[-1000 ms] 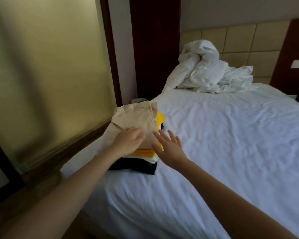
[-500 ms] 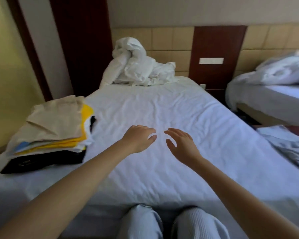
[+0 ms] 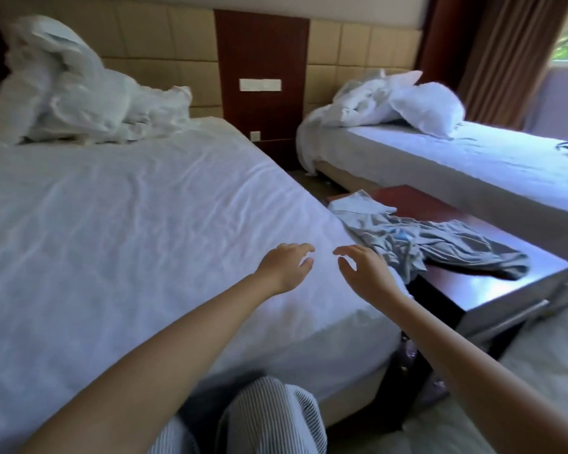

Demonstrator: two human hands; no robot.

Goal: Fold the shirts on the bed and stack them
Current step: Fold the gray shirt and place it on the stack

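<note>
White sheet is stretched over the bed (image 3: pixel 112 224), which fills the left and middle of the view. A crumpled duvet (image 3: pixel 73 90) is heaped at its head, against the padded headboard (image 3: pixel 164 57).

Both arms are reached out over the bed's near right corner. The left hand (image 3: pixel 286 267) and the right hand (image 3: pixel 364 273) are held close together but apart, palms down, fingers loosely curled, and nothing is gripped by either.

A grey shirt (image 3: pixel 440 247) is seen just right of the right hand. It lies crumpled and unfolded on the counter (image 3: pixel 423 204), with its left edge against the side of the bed. Whether the right hand touches the cloth cannot be told, since the hand overlaps it in the view. The left hand is kept well clear of the shirt, over bare sheet.

Striped trousers (image 3: pixel 269 417) are visible at the bottom edge, pressed to the foot of the bed.

Behind the counter, a dark wood panel (image 3: pixel 259 54) with a pale switch plate (image 3: pixel 259 85) is set between the headboards. To the right a second bed (image 3: pixel 473 165) is placed, carrying rumpled bedding and a pillow (image 3: pixel 430 106). A brown curtain (image 3: pixel 492 54) is hung at the far right.
</note>
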